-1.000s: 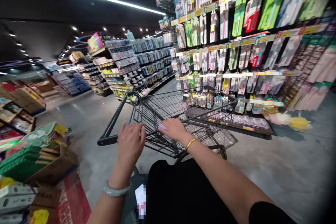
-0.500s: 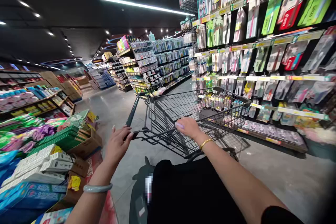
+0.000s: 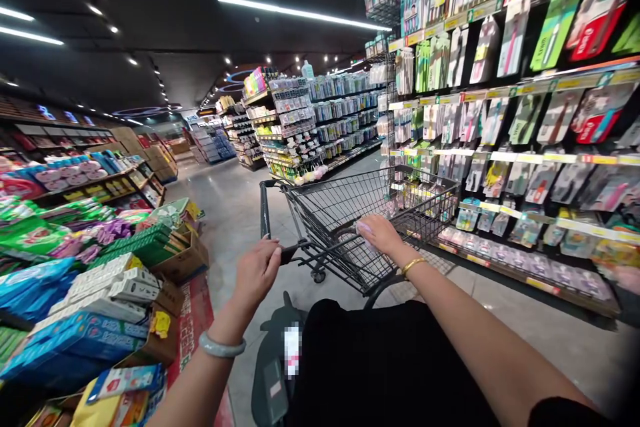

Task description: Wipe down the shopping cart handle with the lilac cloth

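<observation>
Floor [image 3: 220, 213]: grey and shiny, running from the centre left of the frame to the lower right.
Display rack [image 3: 500, 157]: fills the right side of the frame; packaged goods hang in rows above price strips, with pale purple packs along the bottom shelf.
Far shelves [image 3: 293, 117]: upper centre of the frame, stocked with small packets.
Shopping cart [image 3: 345, 207]: in the centre of the frame, a dark wire basket beside the display rack, its handle [image 3: 265, 210] towards the left.
Black clothing [image 3: 390, 360]: lower centre, between the forearms.
Light strip [image 3: 300, 12]: bright white, slanting across the dark ceiling at the top.
Blue boxes [image 3: 85, 350]: stacked at the lower left.
Cardboard box [image 3: 185, 260]: left of centre, with green goods [image 3: 135, 243] in and over it.
White boxes [image 3: 100, 283]: piled between the green goods and the blue boxes.
Left hand [image 3: 257, 270]: closed over the near end of the handle — fingers curled, thumb alongside.
Right hand [image 3: 380, 233]: narrow, fingers bent over the near side rail of the basket, near the centre of the frame.
Wheel [image 3: 318, 275]: under the basket, just right of the left hand.
Bangle [image 3: 223, 347]: pale grey-green, on the left wrist.
Bracelet [image 3: 414, 267]: gold-coloured, on the right wrist.
</observation>
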Tool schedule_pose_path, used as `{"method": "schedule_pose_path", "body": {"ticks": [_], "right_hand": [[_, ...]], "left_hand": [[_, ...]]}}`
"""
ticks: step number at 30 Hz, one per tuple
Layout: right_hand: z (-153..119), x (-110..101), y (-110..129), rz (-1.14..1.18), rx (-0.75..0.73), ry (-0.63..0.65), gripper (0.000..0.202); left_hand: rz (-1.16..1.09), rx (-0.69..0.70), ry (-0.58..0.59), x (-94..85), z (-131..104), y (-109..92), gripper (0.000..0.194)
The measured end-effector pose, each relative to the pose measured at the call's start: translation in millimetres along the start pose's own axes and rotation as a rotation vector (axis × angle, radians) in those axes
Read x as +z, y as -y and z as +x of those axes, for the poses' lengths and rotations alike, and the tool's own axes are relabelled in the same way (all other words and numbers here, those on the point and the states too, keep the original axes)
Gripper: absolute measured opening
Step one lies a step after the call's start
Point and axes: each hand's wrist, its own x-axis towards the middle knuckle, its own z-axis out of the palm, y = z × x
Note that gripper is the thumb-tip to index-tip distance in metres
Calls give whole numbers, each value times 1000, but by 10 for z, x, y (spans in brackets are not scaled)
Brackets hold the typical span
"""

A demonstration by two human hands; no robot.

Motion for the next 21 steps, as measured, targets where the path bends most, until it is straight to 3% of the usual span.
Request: {"method": "schedule_pose_path", "body": {"ticks": [4, 7, 13, 16, 21], "right_hand": [[107, -35, 160, 2, 44, 31, 35], [138, -23, 411, 26, 33, 61, 33], [90, 71, 901, 161, 28, 73, 41], [44, 94, 851, 289, 91, 19, 48], [-116, 31, 449, 638, 204, -160, 45]], "left_hand": [[49, -6, 22, -9, 49, -78, 46], [71, -6, 11, 45, 104, -161, 51], [90, 20, -29, 170, 180, -525, 46], [109, 44, 1, 234, 215, -759, 40], [91, 88, 6, 374, 260, -1263, 29]]}}
